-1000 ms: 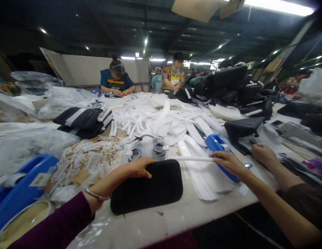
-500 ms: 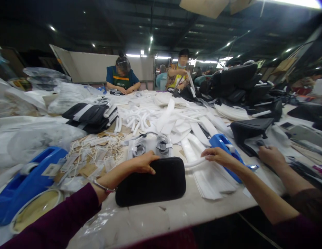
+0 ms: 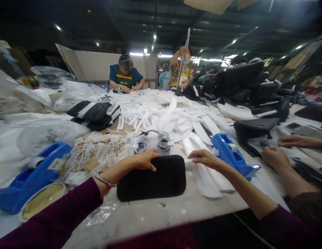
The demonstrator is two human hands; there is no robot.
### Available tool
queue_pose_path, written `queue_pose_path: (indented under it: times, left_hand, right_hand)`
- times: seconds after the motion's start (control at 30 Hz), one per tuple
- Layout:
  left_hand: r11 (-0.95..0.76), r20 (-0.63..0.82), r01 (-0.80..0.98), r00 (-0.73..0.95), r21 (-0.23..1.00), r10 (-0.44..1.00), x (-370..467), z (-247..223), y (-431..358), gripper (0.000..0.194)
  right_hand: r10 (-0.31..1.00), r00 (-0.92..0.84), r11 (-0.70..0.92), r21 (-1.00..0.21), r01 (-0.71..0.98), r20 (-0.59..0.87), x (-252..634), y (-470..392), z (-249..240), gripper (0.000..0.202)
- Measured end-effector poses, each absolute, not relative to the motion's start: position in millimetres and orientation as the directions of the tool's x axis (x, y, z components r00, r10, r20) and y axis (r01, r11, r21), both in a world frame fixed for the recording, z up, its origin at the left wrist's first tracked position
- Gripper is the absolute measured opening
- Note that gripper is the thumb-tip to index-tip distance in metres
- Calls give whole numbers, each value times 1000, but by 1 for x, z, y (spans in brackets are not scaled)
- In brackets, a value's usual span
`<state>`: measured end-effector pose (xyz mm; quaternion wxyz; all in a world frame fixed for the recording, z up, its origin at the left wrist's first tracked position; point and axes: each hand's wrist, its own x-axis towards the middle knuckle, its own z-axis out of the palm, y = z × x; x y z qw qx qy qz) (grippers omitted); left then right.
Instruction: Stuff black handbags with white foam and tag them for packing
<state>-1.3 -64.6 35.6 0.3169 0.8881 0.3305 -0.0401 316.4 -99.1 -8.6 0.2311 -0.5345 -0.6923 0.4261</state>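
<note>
A black rounded flat bag stands tilted on the table in front of me. My left hand grips its top edge, thumb on the near face and fingers behind. To its right, my right hand pinches a white foam tube whose other end reaches the bag's right side; whether it goes inside is hidden. Behind the bag lie two coiled grey cables with white bands. A stack of white foam sheets lies under and beside my right hand.
Blue tape dispensers stand left and right. Tags with strings, a round tub and black bags lie at left. A co-worker's hands work at right; two people sit or stand across the table.
My right hand has moved left toward the bag, and less of the foam tube shows between them. The left hand keeps its grip. A co-worker's second hand has appeared at right.
</note>
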Motion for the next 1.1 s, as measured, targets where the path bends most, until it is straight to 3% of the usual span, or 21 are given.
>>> queue_pose_path:
  times: [0.1,0.2,0.37,0.57,0.7,0.93,1.1]
  left_hand:
    - [-585,-292,618,776,524,559,-1,37,-65,43]
    - [-584,-306,629,770,513,560,1,39,-66,45]
    - [-592,-311,620,779,515,545,1,37,-64,43]
    - [-597,-290,595,796,538,532,-2,33,-61,42]
    - [-605,-299,599,795,525,527,-1,38,-63,39]
    - [-602,-313,603,793,524,522,0,39,-63,41]
    - [-599,-329,613,787,515,523,1,39,-63,41]
  right_hand:
    - [912,-410,185,-858,479,-32,285,-103,-2,22]
    - [905,-426,169,-900,402,-20,275,-105,2,30]
    - [972,-233,54,-936,348,-30,274,-108,-12,26]
    - [1000,-17,-3,-999,32,-4,268,-104,-29,29]
    - [992,122,-17,-1000,16,-15,270,-106,-35,30]
    - [999,-31,-44,-999,-26,-43,243,-111,-38,30]
    - [992,-74,-113,-985,-128,-104,243,-115,-36,41]
